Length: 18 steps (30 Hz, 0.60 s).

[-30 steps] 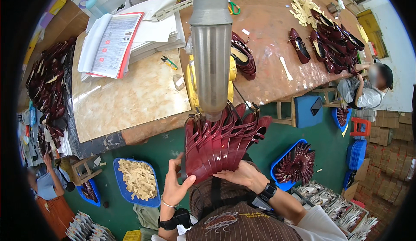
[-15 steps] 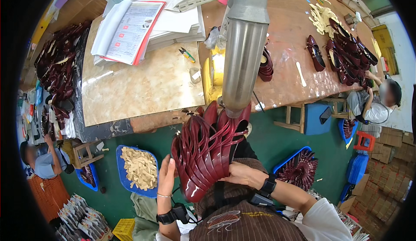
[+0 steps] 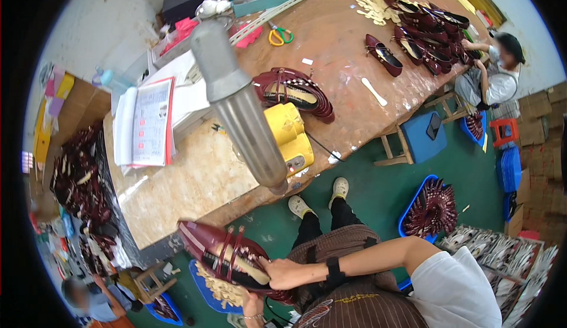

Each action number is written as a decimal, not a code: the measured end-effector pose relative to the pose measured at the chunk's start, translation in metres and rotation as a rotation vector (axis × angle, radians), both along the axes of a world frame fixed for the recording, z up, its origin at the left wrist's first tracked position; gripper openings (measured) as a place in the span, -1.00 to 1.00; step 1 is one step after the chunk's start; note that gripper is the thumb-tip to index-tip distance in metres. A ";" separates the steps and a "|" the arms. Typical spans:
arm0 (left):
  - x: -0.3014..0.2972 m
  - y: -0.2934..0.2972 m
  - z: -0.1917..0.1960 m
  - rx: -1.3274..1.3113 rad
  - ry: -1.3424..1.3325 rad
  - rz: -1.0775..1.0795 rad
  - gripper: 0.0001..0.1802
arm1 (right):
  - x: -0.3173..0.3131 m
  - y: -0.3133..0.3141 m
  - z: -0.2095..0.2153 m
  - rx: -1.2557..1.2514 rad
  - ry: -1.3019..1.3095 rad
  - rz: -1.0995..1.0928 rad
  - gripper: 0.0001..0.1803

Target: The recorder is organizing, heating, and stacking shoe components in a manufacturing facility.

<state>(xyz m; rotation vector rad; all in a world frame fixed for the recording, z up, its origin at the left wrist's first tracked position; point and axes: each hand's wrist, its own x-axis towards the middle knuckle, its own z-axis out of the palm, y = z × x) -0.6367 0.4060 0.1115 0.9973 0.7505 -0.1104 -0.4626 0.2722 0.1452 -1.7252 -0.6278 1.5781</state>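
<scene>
A stack of glossy dark red pointed shoes (image 3: 204,240) with thin straps is held low, left of my body. The top shoe shows its cream insole, toe pointing to the upper left. My left hand (image 3: 253,304) supports the stack from beneath near the heel end, its fingers partly hidden. My right hand (image 3: 289,272) grips the top shoe's heel edge, fingertips at the opening. Beyond the shoes stands a metal tube (image 3: 242,115) on a yellow machine (image 3: 289,136), its lower end pointing toward me over the table's edge.
More red shoes lie on the brown table (image 3: 336,50), beside cream pieces (image 3: 378,6). Papers (image 3: 142,124) and scissors (image 3: 277,34) are there too. Blue tubs (image 3: 404,213) stand on the green floor. One person (image 3: 496,71) works at right, another (image 3: 97,298) at lower left.
The shoe stack has come away from the tube's end, down and left, and tilted so the top insole shows. My right hand is now at the top shoe's heel. The view has turned.
</scene>
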 end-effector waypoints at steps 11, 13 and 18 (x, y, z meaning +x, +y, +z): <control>0.013 0.006 0.005 -0.109 -0.180 0.113 -0.19 | -0.018 0.011 0.059 0.182 -0.598 0.006 -0.19; 0.022 0.003 0.004 -0.135 -0.214 0.147 -0.20 | -0.012 0.001 0.052 0.212 -0.513 -0.005 -0.19; 0.063 -0.010 0.033 -0.017 -0.089 0.280 -0.29 | 0.036 -0.070 0.019 0.419 -0.054 0.158 -0.33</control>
